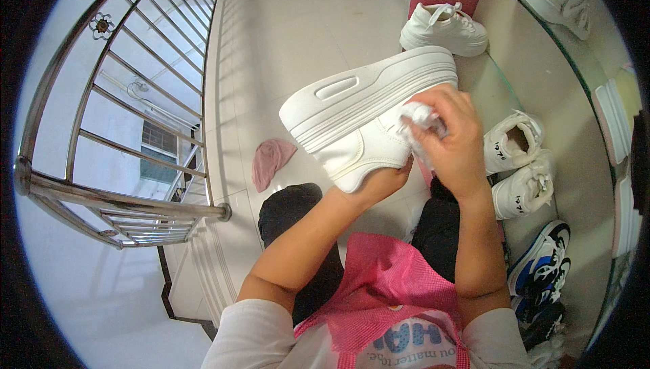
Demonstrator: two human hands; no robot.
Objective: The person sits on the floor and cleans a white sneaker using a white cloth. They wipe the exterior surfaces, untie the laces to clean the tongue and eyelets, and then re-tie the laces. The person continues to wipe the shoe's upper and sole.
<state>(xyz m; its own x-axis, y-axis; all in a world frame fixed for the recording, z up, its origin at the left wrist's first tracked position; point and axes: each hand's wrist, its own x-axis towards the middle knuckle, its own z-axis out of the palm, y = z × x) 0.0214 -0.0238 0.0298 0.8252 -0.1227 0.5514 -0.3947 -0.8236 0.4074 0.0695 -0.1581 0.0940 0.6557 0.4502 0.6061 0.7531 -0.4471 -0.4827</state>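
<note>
A white thick-soled sneaker [370, 110] is held up on its side in front of me, its sole edge facing up and left and its heel towards my left forearm. My left hand [388, 182] has hold of it from inside or behind the upper, with most of the fingers hidden. In my right hand [449, 133] a crumpled white cloth or tissue [422, 117] is pinched between thumb and fingers, against the shoe's upper. Another white sneaker with laces [443, 30] stands just beyond the held shoe.
A glass-edged shelf [569, 59] on the right bears white shoes [513, 140] with writing on their heels and blue, black and white sneakers [541, 262]. A pink cloth [271, 162] lies on the tiled floor. A metal railing [137, 191] runs along the left, beside stairs.
</note>
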